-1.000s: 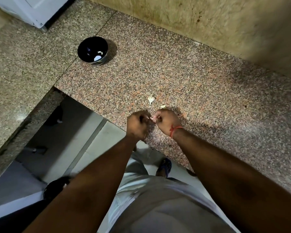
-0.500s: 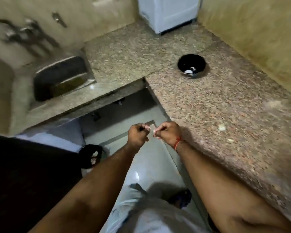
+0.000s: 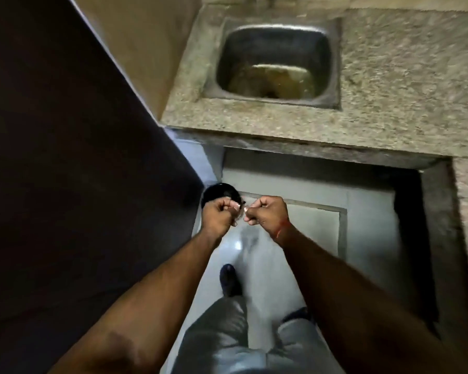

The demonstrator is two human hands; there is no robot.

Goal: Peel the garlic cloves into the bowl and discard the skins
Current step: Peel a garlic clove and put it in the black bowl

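**Skins heading for the bin, clove hard to make out**

The person is standing over the pale tiled floor (image 3: pixel 303 238), holding both hands out in front at waist height. The left hand (image 3: pixel 219 215) is curling its fingers inward, thumb pressing toward the forefinger, and the right hand (image 3: pixel 266 213), wearing a thin red thread at the wrist (image 3: pixel 281 228), is doing the same, its fingertips nearly touching the left's. Between them a small pale, glinting scrap (image 3: pixel 244 210) is showing; it is too blurred to say whether it is a garlic clove or a shred of papery skin, or which hand is pinching it.

Just behind the left hand a round black bin (image 3: pixel 216 191) is sitting on the floor by the dark wall. Judging from that, the discarding step is probably in hand: the skins are being carried to the bin. The next move calls for bringing the hands over its mouth and letting only the skin fall, keeping any clove pinched for the bowl, which is out of view.

Beyond, a stained steel sink (image 3: pixel 276 36) is sitting sunk into the speckled granite bench (image 3: pixel 389 103).
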